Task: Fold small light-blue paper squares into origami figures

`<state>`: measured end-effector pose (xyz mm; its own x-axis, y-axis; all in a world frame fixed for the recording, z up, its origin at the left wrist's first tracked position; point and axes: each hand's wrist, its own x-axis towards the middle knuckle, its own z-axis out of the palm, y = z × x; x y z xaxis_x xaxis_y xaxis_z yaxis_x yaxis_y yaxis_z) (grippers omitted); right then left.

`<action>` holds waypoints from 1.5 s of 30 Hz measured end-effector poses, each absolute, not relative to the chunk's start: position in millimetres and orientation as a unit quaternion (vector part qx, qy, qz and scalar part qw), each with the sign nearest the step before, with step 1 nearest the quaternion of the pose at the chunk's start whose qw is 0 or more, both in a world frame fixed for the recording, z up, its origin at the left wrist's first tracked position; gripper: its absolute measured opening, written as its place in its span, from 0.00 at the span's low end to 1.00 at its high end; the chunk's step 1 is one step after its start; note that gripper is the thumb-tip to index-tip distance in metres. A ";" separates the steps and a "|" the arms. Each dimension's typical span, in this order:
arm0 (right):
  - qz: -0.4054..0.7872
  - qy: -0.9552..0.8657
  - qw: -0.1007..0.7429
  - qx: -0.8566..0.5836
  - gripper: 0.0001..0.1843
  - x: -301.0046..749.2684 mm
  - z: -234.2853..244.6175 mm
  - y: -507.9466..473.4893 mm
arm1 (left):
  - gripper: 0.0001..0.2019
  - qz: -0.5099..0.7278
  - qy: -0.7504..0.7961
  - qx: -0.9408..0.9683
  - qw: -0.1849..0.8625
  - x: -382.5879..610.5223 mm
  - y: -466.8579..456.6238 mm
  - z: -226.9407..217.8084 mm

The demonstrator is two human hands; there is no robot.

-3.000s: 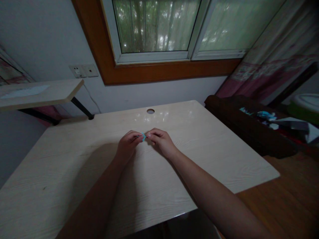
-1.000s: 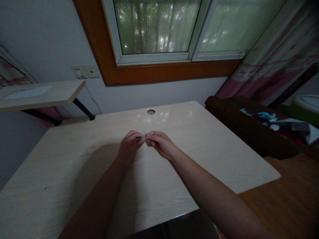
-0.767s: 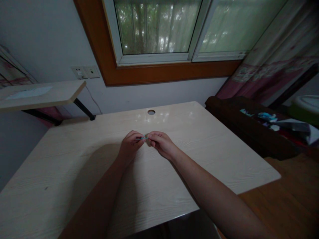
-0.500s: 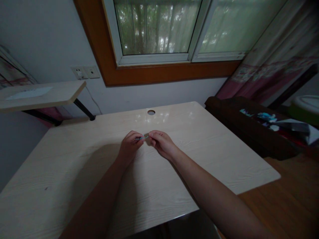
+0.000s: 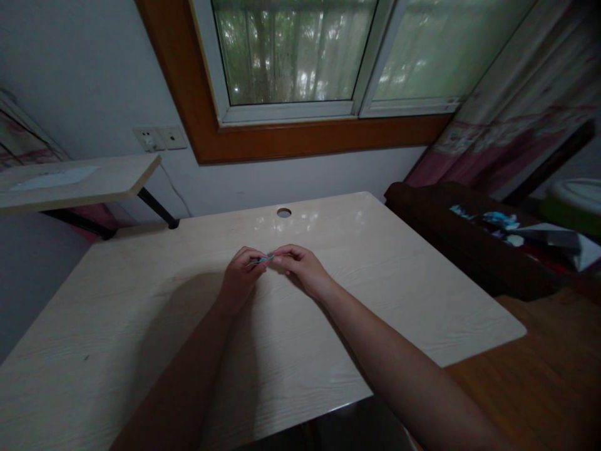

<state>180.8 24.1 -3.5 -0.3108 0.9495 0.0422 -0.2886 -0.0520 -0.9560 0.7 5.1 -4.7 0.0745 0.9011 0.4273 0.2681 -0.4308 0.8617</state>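
My left hand [image 5: 239,277] and my right hand [image 5: 300,268] meet fingertip to fingertip over the middle of a pale wooden desk [image 5: 141,326]. Between them they pinch a tiny light-blue piece [image 5: 265,257], thin and flat, perhaps folded paper; most of it is hidden by the fingers. Both hands have their fingers closed in a pinch and rest low on the desktop.
A round cable hole [image 5: 283,212] sits near the desk's far edge. A second small table [image 5: 75,178] stands at the left. A dark wooden bedside with clutter [image 5: 498,232] lies to the right. A window [image 5: 300,56] and wall sockets [image 5: 159,138] are behind.
The blue piece showed a broader face three seconds ago and now shows as a thin edge. The hands have stayed in the same spot, with small finger shifts.
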 end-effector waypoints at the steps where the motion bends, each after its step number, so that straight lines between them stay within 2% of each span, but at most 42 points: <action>1: 0.640 -0.504 0.475 -0.333 0.15 179.7 -3.6 23.1 | 0.03 0.518 0.437 0.673 0.296 0.3 5.6 -5.2; 8: 0.589 -0.540 0.478 -0.364 0.12 180.1 0.8 20.8 | 0.03 0.509 0.428 0.697 0.270 0.1 6.5 -6.4; 15: 0.618 -0.525 0.468 -0.351 0.13 180.8 -0.4 22.1 | 0.04 0.508 0.422 0.704 0.262 -0.2 6.3 -6.3; 21: 0.597 -0.544 0.474 -0.351 0.13 179.9 -3.8 21.4 | 0.04 0.507 0.431 0.692 0.280 0.6 5.6 -6.3; 29: 0.503 -0.623 0.481 -0.358 0.10 181.6 -0.1 21.8 | 0.04 0.494 0.435 0.709 0.250 -1.0 7.5 -8.0; 39: 0.642 -0.548 0.435 -0.314 0.16 181.7 -4.7 24.1 | 0.07 0.486 0.417 0.730 0.239 -1.0 5.3 -3.1; 45: 0.688 -0.507 0.425 -0.299 0.12 184.2 -1.5 24.0 | 0.07 0.485 0.415 0.729 0.247 -0.6 6.5 -4.1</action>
<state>184.2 24.0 -1.5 -0.4605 0.8874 0.0206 -0.2817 -0.1241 -0.9514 -0.6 6.5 -4.1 0.1861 0.8445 0.5022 0.3661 -0.5339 0.7622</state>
